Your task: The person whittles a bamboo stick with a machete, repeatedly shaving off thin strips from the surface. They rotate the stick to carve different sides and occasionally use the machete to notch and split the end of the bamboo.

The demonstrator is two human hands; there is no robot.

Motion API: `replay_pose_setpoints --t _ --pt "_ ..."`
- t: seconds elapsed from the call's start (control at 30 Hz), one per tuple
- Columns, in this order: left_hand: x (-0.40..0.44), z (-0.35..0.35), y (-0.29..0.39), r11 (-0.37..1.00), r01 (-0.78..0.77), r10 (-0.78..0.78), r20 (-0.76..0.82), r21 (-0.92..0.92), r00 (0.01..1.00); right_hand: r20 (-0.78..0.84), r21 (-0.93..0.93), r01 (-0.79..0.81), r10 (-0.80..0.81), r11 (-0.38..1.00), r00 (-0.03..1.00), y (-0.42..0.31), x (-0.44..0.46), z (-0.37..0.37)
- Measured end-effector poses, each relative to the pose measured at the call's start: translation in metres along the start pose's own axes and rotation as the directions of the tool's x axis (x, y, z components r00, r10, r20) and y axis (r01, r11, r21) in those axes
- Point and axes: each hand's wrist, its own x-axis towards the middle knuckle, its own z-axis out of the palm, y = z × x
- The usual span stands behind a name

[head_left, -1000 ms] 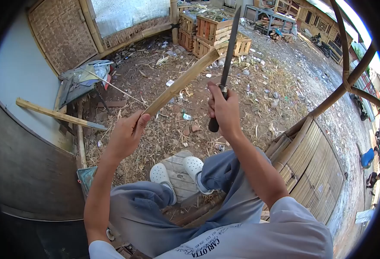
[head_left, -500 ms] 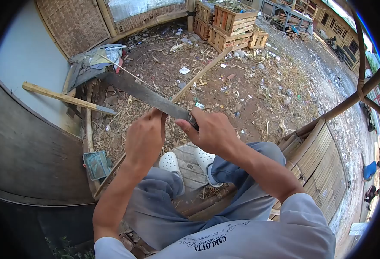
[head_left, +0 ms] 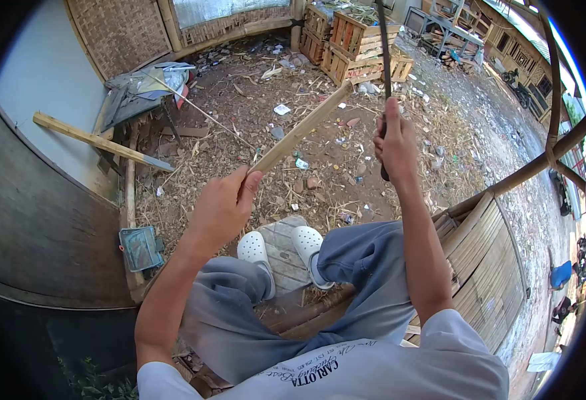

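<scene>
My left hand (head_left: pixel 223 207) is closed around the near end of a pale strip of bamboo or wood (head_left: pixel 304 127), which slants up and away to the right. My right hand (head_left: pixel 397 143) grips the handle of a machete (head_left: pixel 386 63). Its dark blade stands nearly upright, seen edge-on, and its tip runs out of the top of the view. Blade and strip are apart, with the machete to the right of the strip's far end.
Wooden crates (head_left: pixel 353 63) are stacked at the back. A yellowish wooden bar (head_left: pixel 99 142) juts out at the left, above a teal plastic basket (head_left: pixel 141 249). A bamboo-slat panel (head_left: pixel 486 267) and poles border the right side. Litter and dry scraps cover the ground (head_left: pixel 239 113).
My right hand has moved up and right, swinging the machete from lying across the strip to nearly upright. My left hand keeps the strip and has shifted slightly down.
</scene>
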Motion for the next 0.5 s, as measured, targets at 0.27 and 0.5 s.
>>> replay_pose_setpoints --t 0.27,0.5 --pt "0.003 0.0 -0.005 0.993 0.033 -0.032 0.007 -0.113 0.999 0.531 -0.338 0.503 -0.28 0.796 0.8 -0.005 -0.079 0.067" --pt "-0.011 -0.016 0.008 0.993 0.067 -0.062 0.055 -0.094 0.997 0.471 -0.434 0.537 -0.327 0.723 0.82 0.006 -0.052 0.061"
